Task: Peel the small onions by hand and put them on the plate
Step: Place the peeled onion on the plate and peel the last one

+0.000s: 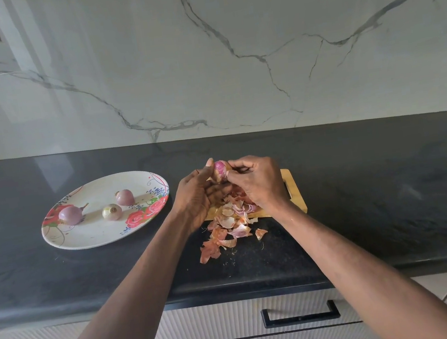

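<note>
- Black bench [360,179]; everything below placed from the floral plate [94,234].
- Plate holds three peeled onions [112,211], parked away from the mess.
- Right of plate: wooden cutting board [294,188], probably to catch waste.
- Skin pile [229,225] on the board's near edge, spilling onto bench.
- Left hand [195,198] cradles the small onion [221,169] above the board, thumb up.
- Right hand [258,181] fingers [234,165] pinch skin at the onion's right side, likely stripping it.

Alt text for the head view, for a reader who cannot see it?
Both hands, left hand and right hand, hold a partly peeled small onion above a heap of skins on a wooden board. Three peeled onions lie on a floral plate to the left.
</note>
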